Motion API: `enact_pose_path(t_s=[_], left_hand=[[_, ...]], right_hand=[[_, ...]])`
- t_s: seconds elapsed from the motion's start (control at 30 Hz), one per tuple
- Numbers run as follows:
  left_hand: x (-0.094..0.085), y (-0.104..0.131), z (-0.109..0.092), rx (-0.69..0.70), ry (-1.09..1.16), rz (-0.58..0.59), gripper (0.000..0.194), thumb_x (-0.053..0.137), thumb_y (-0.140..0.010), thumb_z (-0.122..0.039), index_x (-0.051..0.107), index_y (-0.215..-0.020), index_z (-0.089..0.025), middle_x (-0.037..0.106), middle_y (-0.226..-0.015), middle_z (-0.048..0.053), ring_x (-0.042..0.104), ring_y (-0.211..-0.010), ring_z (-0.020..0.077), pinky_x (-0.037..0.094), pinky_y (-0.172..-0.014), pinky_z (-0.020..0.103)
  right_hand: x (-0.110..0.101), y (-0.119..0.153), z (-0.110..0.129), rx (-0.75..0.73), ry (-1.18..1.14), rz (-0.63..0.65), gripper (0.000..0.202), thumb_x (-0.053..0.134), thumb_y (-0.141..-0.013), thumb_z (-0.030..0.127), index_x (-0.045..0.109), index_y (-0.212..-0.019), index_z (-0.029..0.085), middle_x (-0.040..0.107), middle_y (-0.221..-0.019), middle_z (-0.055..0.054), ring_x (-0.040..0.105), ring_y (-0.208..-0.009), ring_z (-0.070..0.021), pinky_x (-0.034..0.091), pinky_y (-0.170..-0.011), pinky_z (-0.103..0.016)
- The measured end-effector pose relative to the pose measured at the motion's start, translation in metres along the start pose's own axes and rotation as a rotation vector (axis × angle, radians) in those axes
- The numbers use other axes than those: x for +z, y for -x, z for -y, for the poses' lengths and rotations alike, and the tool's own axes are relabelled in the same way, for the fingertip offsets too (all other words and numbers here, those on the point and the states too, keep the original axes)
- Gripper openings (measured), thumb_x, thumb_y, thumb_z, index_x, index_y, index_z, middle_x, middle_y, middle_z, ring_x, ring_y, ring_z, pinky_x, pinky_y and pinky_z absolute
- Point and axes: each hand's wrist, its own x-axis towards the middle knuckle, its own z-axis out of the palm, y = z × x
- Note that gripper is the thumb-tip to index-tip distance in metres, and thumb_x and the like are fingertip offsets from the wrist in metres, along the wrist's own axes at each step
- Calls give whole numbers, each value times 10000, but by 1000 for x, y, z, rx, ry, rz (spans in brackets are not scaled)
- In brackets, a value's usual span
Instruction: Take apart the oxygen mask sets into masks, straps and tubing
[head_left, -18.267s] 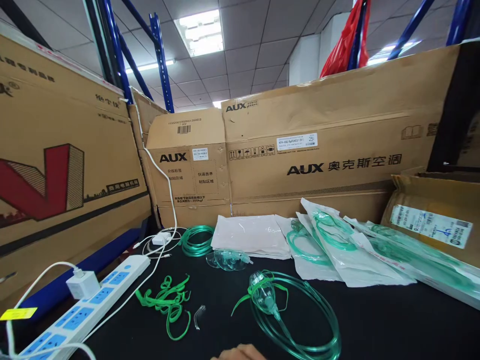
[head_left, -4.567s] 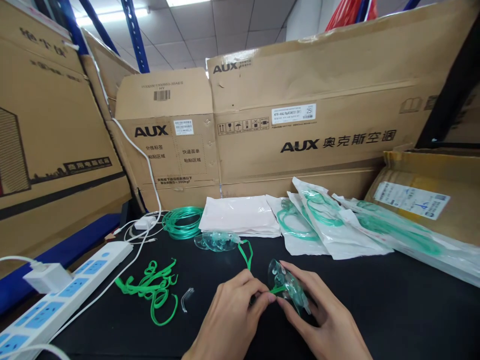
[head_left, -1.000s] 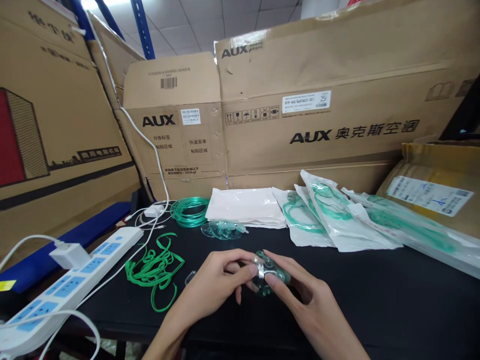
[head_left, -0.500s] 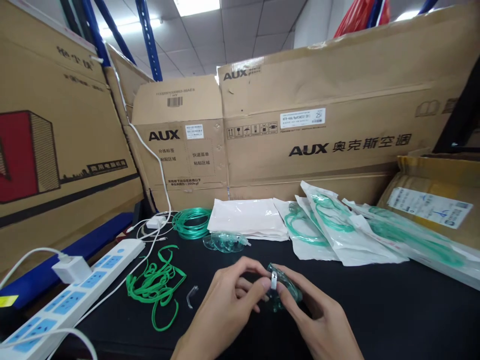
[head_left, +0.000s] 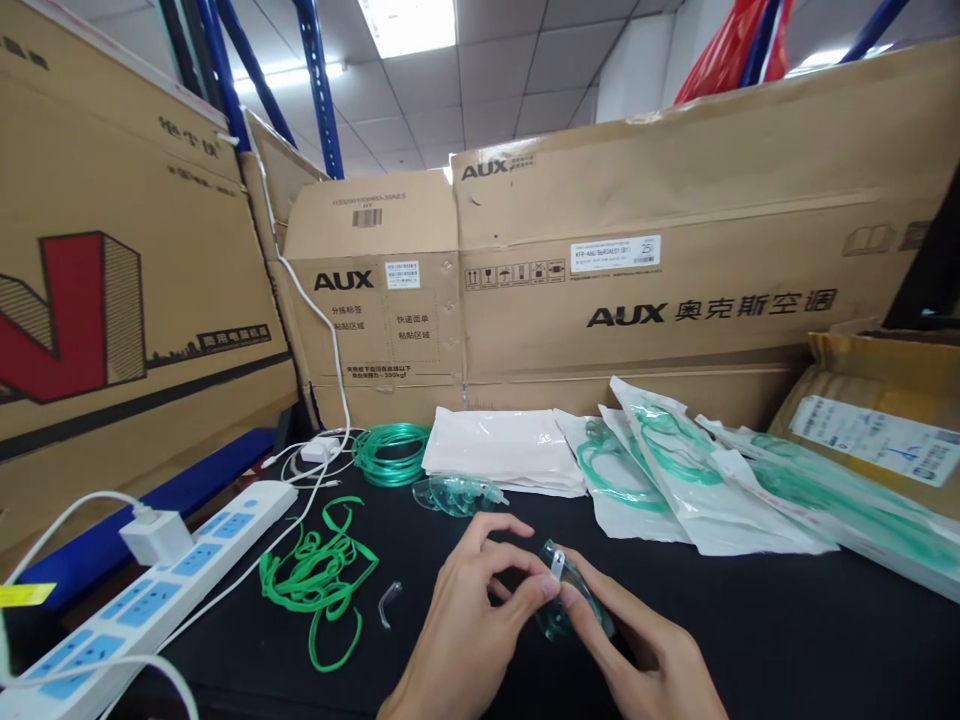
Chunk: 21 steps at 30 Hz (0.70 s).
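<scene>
A clear green oxygen mask (head_left: 556,622) is held low over the black table, with a small silver metal nose clip (head_left: 557,563) at its upper edge. My right hand (head_left: 637,625) grips the mask from the right, thumb near the clip and fingers along the far side. From the left, my left hand (head_left: 480,610) pinches at the clip and mask edge with its thumb, the index finger raised and bent. Part of the mask is hidden by my fingers. Left of my hands lie a small bent clear tube (head_left: 388,604) and a tangle of green elastic strap (head_left: 322,570).
Behind my hands are several stacked clear masks (head_left: 457,495), coiled green tubing (head_left: 391,453) and white packets (head_left: 502,450). Bagged tubing sets (head_left: 667,470) lie at right. A white power strip (head_left: 142,600) with cables runs along the left. Cardboard boxes (head_left: 637,300) wall in the table.
My left index finger has lifted off the nose clip. The mask has tilted slightly in my right hand, and the camera view has shifted a little.
</scene>
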Motion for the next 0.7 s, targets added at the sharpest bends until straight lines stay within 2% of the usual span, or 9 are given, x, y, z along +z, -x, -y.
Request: enact_pose_path(t_s=[0.13, 0.3, 0.53, 0.6, 0.7], left_hand=[[1, 1, 1, 10, 13, -14, 106, 694, -906, -298, 795, -889, -272, 602, -1266, 11, 656, -987, 169, 528, -788, 260], [3, 1, 2, 51, 36, 0, 103, 694, -921, -304, 783, -901, -255, 595, -1234, 25, 640, -955, 160, 522, -796, 259], [-4, 2, 2, 126, -29, 67, 70, 707, -938, -284, 732, -885, -244, 585, -1225, 11, 627, -1064, 168, 443, -1008, 295], [-8, 1, 0, 152, -53, 67, 29, 719, -930, -268, 703, -931, -243, 595, -1233, 11, 614, -1116, 174, 447, -1005, 279], [-16, 0, -3, 260, -120, 105, 137, 679, -961, -225, 679, -1092, -265, 630, -1252, 11, 599, -1173, 175, 449, -1023, 275]], right_hand=[[-2, 1, 1, -29, 18, 26, 390, 653, -923, 413, 757, -1250, 227, 770, -1218, -45, 727, -1133, -262, 594, -938, -240], [-3, 1, 0, 22, -15, 23, 397, 635, -930, 437, 767, -1226, 208, 750, -1260, -59, 702, -1179, -273, 574, -986, -275], [0, 2, -7, 93, -1, 35, 439, 610, -942, 493, 744, -1259, 220, 738, -1287, -70, 681, -1213, -253, 520, -1053, -286], [0, 3, -4, 63, 22, 58, 432, 605, -948, 490, 732, -1272, 233, 734, -1294, -70, 683, -1207, -242, 529, -1034, -269], [-1, 3, 3, 10, 52, 89, 421, 597, -965, 467, 706, -1300, 237, 723, -1307, -77, 677, -1205, -229, 529, -1018, -252]])
